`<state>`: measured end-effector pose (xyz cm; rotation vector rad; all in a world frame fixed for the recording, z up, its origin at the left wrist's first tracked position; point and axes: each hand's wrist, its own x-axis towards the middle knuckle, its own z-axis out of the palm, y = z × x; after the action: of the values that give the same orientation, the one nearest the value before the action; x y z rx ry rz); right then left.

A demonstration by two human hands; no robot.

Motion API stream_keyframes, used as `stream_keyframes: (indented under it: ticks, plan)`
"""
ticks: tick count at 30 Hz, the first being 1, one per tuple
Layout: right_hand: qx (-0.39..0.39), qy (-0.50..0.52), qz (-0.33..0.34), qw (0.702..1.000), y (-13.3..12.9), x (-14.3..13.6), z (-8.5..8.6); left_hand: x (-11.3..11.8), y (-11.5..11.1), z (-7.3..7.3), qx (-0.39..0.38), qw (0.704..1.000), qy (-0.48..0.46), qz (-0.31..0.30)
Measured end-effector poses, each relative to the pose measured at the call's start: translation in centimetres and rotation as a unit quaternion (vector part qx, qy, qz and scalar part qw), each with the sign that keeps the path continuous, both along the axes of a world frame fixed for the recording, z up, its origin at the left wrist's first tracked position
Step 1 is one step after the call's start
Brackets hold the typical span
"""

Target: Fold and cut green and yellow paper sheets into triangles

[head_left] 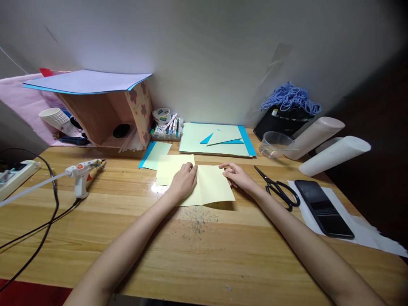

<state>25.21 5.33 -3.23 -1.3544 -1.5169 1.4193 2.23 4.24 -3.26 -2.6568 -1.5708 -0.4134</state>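
Observation:
A pale yellow sheet of paper (pixel 214 185) with a crease down its middle lies in front of me on the wooden table. My left hand (pixel 185 180) rests on the left half of it, palm down, fingers lying on the paper. At the sheet's upper right edge, my right hand (pixel 235 175) holds the paper between thumb and fingers, and that half is lifted a little, casting a shadow. Partly under the left side sits another pale yellow piece of paper (pixel 168 165). A paper with a blue strip (pixel 154 154) lies behind it.
Black-handled scissors (pixel 277 187) and a phone (pixel 323 208) lie to the right. Left stand a glue gun (pixel 81 174) with its cable and a cardboard box (pixel 140 112). Behind are markers (pixel 170 127), stacked paper sheets (pixel 194 131), a clear bowl (pixel 276 143) and white rolls (pixel 334 155).

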Motion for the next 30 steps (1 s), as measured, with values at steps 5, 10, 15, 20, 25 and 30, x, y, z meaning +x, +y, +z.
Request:
stream_keyframes:
  ticks: [5,10,15,20,25,30]
  plan:
    - [-0.002,-0.019,0.01,1.0,-0.2,-0.4,0.7,0.1,0.0,0.1,-0.001,1.0,0.006,0.004]
    - [-0.018,-0.014,0.013,1.0,-0.5,-0.6,1.2,0.1,0.0,0.0,-0.001,1.0,0.009,0.009]
    - [-0.018,-0.002,0.006,1.0,-1.1,-0.7,1.5,0.1,0.0,0.0,0.001,1.0,0.012,0.011]
    - [-0.012,0.001,-0.004,1.0,-1.0,-0.4,1.2,0.2,0.0,-0.1,0.002,1.0,0.003,0.008]
    - [0.026,-0.017,0.062,0.998,-0.6,0.0,0.6,-0.2,0.0,-0.3,-0.006,0.999,-0.05,0.006]
    - [0.064,-0.02,-0.037,0.997,-0.4,-0.1,-0.2,-0.7,0.2,0.0,-0.001,0.997,-0.075,0.017]
